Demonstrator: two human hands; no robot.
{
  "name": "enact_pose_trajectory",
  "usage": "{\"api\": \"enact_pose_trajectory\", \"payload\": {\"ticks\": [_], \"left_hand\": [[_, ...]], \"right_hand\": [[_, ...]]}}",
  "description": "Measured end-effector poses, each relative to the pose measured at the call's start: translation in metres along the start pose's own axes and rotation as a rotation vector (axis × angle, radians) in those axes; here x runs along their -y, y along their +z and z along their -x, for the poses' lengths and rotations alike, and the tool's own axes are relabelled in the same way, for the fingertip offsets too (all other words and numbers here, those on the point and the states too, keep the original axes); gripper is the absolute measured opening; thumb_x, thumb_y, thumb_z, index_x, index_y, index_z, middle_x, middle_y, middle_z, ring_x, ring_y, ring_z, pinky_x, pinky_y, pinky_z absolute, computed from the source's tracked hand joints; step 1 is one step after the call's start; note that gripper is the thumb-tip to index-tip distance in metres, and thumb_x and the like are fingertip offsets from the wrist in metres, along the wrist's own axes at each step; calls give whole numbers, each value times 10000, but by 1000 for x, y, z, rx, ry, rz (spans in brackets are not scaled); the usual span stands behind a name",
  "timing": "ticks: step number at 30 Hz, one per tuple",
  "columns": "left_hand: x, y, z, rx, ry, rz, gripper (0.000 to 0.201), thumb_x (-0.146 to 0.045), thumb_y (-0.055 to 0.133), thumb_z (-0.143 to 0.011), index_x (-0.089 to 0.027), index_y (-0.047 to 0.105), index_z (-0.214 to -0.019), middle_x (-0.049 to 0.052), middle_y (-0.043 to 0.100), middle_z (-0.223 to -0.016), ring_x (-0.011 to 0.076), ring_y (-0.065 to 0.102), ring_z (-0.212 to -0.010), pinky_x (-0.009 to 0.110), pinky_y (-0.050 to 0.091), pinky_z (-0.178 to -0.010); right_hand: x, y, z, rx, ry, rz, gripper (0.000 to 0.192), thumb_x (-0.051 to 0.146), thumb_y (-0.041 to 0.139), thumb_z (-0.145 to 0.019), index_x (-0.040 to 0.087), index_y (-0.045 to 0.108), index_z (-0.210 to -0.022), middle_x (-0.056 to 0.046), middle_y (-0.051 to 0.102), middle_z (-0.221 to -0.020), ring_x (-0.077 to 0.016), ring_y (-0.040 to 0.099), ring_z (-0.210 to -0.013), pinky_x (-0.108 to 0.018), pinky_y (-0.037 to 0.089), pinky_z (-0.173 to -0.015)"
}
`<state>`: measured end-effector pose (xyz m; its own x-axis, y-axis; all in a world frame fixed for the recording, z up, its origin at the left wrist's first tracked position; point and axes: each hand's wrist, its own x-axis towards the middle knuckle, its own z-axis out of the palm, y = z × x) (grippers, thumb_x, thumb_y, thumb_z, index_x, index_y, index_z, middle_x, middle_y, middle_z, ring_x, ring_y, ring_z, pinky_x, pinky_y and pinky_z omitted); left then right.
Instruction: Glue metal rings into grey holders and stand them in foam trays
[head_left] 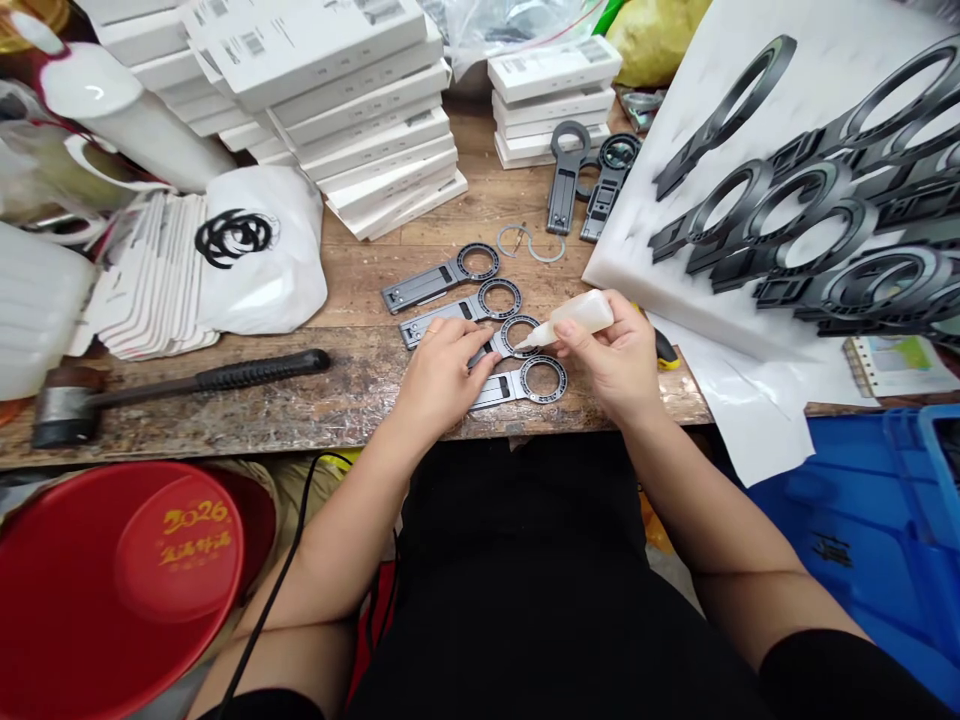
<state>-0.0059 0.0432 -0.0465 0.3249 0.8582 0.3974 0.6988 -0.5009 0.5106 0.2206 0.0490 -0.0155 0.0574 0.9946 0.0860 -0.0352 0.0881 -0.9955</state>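
Note:
Several grey plastic brackets with ring-shaped ends lie side by side on the wooden bench, among them the farthest bracket [420, 287] and the nearest bracket [544, 380]. My left hand [442, 365] lies over the handle of the third bracket [504, 340], its thumb and fingers holding it down and hiding part of it. Pinched in my right hand [619, 360] is a small white squeeze bottle [581, 315], tilted down to the left. Its thin nozzle points at that bracket's ring; I cannot tell whether it touches. Two thin pale rings [546, 248] lie beyond.
White boxes [375, 130] are stacked behind, with a smaller stack [555, 100] farther right. A foam block [622, 240] with upright black ring parts stands right. To the left are a mallet [187, 390] and black rings [232, 237] on a white bag. Below sits a red basin [60, 600].

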Motion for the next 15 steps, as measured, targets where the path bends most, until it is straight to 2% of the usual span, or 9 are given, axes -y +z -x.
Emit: {"api": "enact_pose_trajectory", "payload": {"ticks": [5,10,15], "left_hand": [[0,3,2,12,-18,29,285,-339,632,-1039,-177,777,-1223,103,745,-1073,263,629,-995,446,531,-949],[-2,2,3,11,-24,28,273,-319,637,-1038,-167,772,-1219,99,737,-1066,262,612,-992,433,528,-947],[-1,3,3,-4,1,15,259,-307,648,-1036,-153,774,-1203,99,737,-1062,258,615,-987,416,531,-934]], "right_hand": [[-1,7,1,71,-99,177,423,581,887,-793,248,667,-934,-4,724,-876,-180,679,-784,-314,596,-711],[-4,6,2,106,-163,319,349,537,834,-868,248,678,-985,-6,714,-890,-190,681,-791,-323,573,-715],[5,5,3,139,-265,491,283,465,822,-880,234,698,-987,-9,717,-890,-193,669,-814,-308,536,-707]]}}
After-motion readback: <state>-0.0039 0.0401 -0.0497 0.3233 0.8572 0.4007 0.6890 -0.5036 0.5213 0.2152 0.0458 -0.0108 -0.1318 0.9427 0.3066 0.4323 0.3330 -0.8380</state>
